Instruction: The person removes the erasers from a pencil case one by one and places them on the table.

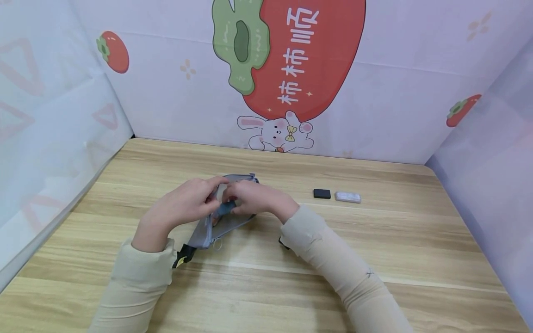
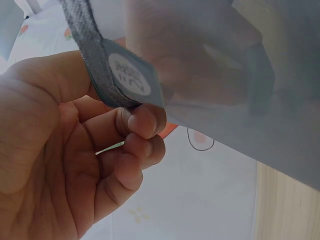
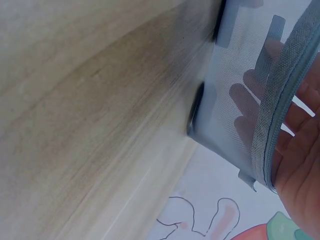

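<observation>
A grey mesh zip pouch (image 1: 235,225) stands on the table with its mouth unzipped. My left hand (image 1: 183,203) pinches the zipper edge beside a small blue tag (image 2: 155,82) with a white round label. My right hand (image 1: 256,196) reaches inside the pouch, its fingers (image 3: 245,102) showing through the mesh. Between its thumb and fingers is a blue block-like object (image 1: 226,207), partly hidden by the hand and the pouch. Through the mesh in the right wrist view, dark items lie at the pouch's bottom, too blurred to name.
On the wooden table (image 1: 395,240), to the right of the pouch, lie a small black block (image 1: 322,194) and a whitish rounded bar (image 1: 348,197). A zipper pull ring (image 1: 217,244) hangs at the pouch's near corner. Printed cloth walls (image 1: 166,101) border the table.
</observation>
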`<state>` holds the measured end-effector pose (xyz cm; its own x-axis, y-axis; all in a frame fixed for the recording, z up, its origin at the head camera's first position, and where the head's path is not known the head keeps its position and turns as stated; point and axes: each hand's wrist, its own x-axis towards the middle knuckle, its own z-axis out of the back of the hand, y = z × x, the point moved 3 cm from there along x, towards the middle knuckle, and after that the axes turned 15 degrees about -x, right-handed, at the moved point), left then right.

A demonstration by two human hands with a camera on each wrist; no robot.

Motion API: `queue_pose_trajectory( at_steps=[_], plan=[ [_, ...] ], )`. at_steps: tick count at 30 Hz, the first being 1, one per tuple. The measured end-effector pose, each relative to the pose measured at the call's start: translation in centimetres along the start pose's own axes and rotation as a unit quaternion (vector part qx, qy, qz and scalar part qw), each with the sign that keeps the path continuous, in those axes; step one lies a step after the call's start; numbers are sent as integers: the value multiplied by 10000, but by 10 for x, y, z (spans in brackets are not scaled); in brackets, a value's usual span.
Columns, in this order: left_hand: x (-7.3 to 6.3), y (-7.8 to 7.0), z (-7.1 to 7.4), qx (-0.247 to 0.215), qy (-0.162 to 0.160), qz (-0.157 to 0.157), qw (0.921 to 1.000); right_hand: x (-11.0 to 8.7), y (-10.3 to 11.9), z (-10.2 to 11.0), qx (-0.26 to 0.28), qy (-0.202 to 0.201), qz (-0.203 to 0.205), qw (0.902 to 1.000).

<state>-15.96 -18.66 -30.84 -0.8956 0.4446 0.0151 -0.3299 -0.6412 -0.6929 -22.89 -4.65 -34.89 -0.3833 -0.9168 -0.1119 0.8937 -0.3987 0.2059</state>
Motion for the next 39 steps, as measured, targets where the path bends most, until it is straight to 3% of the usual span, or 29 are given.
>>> queue_pose_trajectory(
  at_steps=[10,39],
  plan=[
    [0,1,0,-2,20,60,10000,-7,4,0,11,124,-153,9998],
    [1,0,-2,-59,83,126,9999,-31,1,2,126,-352,-175,9991]
  ],
)
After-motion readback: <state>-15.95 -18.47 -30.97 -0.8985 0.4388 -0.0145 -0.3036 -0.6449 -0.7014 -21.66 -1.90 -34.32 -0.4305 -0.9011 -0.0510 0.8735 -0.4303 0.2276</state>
